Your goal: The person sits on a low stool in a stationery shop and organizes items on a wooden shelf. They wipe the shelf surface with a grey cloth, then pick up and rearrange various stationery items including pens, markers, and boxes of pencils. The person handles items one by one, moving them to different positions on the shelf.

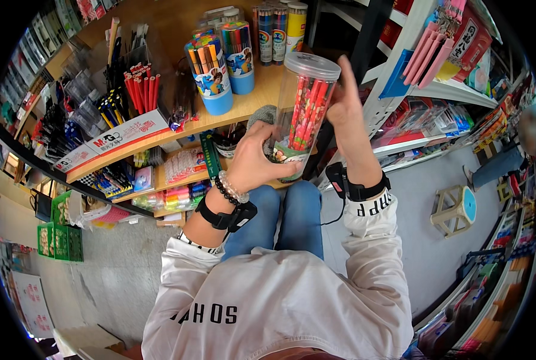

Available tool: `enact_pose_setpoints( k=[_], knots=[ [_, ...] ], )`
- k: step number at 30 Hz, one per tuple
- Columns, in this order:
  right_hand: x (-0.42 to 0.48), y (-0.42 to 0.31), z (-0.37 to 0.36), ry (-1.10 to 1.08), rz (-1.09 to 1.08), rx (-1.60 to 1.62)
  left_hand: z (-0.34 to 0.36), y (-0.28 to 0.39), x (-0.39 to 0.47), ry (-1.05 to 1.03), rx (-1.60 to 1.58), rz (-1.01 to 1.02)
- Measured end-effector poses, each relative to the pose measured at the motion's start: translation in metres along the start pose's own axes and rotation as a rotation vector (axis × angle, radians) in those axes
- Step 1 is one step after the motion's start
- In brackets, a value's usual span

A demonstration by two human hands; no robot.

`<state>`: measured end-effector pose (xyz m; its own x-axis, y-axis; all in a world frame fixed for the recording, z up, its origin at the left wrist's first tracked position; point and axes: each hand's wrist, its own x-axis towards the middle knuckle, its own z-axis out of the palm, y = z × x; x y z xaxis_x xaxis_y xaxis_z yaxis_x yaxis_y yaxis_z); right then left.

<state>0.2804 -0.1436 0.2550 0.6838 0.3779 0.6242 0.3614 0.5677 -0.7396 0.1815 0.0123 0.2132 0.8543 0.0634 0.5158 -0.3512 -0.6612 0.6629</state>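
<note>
A clear plastic tube point(279, 108) with a translucent screw lid point(313, 64) leans slightly to the right before me. Red patterned pencils point(307, 114) fill it, and a printed label wraps its lower part. My left hand point(254, 155) grips the tube low down, thumb across its front. A grey knitted cloth point(265, 115) is bunched between that hand and the tube's left side. On the other side, my right hand point(343, 101) is raised beside the lid with fingers extended, slightly blurred. Its thumb is hidden behind the tube, so contact there cannot be told.
Marker tubs with blue bases point(218, 102) and coloured-pencil tubes point(279, 33) stand on the wooden shelf point(263, 90). Red pencils point(142, 90) fill a display box at left. A white metal rack point(385, 85) rises close at right. A stool point(452, 211) and green crates point(61, 240) are on the floor.
</note>
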Motion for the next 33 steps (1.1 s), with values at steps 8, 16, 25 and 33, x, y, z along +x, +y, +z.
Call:
enact_pose_setpoints(
  k=[8,16,25,33],
  knots=[
    [-0.021,0.009,-0.001,-0.184,0.300,0.108,-0.007,0.002,0.000,0.105,-0.322,0.000],
    [-0.015,0.004,0.007,-0.018,0.115,0.018,0.016,-0.008,-0.017,0.032,-0.009,-0.032],
    [0.019,0.015,0.004,0.141,0.046,-0.134,0.016,-0.028,-0.039,0.172,-0.105,-0.210],
    [0.071,0.076,0.001,0.094,0.032,-0.406,0.006,-0.046,-0.050,0.331,-0.033,-0.148]
  ],
)
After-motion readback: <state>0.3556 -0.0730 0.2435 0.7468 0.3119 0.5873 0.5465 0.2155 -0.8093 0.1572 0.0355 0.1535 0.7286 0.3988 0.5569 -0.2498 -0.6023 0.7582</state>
